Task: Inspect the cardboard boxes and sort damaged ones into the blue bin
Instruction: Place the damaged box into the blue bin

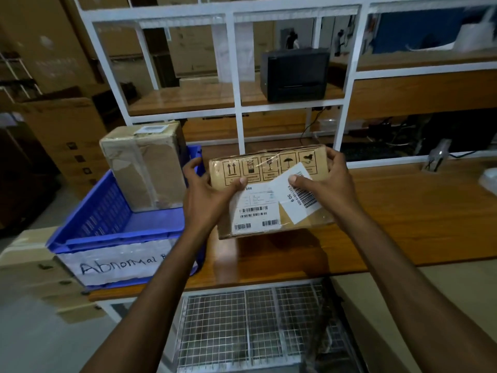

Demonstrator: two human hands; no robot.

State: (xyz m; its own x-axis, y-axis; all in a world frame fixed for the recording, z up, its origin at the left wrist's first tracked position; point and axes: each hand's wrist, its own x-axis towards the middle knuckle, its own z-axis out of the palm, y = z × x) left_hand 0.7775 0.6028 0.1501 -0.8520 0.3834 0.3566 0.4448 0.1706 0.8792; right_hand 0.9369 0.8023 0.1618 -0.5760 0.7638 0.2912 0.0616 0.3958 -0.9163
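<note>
A: Entry – where is the box under inspection?
B: The cardboard box point(269, 195) is held clear of the worktop point(403, 211), above its front-left part and just right of the blue bin point(113, 239). The labelled face is turned toward the camera. Handling symbols are seen on the upper face.

A: State of the hands?
B: The left hand point(207, 193) is clamped on the box's left end, with the thumb pressed on the near face and the fingers wrapped behind. The right hand point(330, 181) is clamped on the right end, with its thumb laid on the askew barcode label point(298, 195). Neither hand is free.

A: Bin?
B: It is set at the left end of the worktop and marked with a handwritten "Abnormal" sign point(121, 265). One taped box point(145, 168) is stood upright at its far end.

A: Stage?
B: Inspection is judged to be under way. Wrinkled film is noted over the upper face. Whether the cardboard beneath is damaged cannot be told.

A: What could go wrong?
B: Four risks are recorded:
1. A slip could be caused by the slick film, since the box is gripped only at its ends. It could then be dropped onto the worktop's front edge or into the wire basket point(255, 324) below.
2. The askew label could be creased or lifted by thumb pressure.
3. A missort could follow if the hidden rear and underside are left unchecked.
4. If the box is binned carelessly, the upright taped box could be knocked over
</note>
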